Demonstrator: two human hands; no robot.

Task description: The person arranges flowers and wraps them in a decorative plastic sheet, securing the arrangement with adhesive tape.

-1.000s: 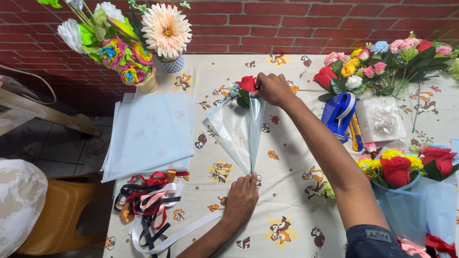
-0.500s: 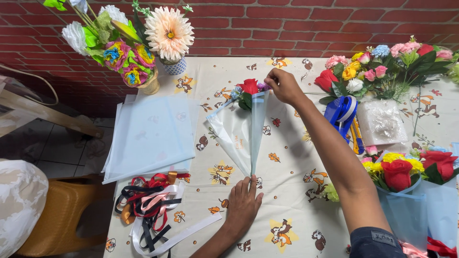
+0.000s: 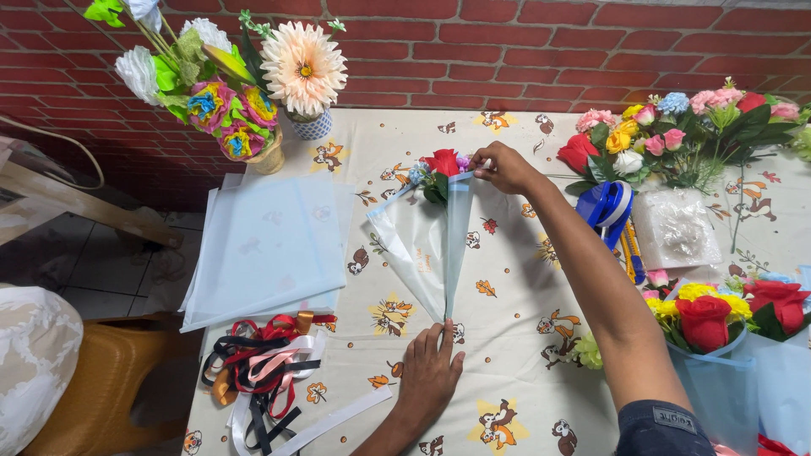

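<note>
Translucent wrap cone (image 3: 422, 245) lies lengthwise: left hand (image 3: 431, 371) pressing flat at its tip, right hand (image 3: 503, 166) fingers pinching its top edge.

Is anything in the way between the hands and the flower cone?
No. The right hand already pinches the top edge of the wrap cone beside the red rose, and the left hand presses its pointed bottom tip.
</note>
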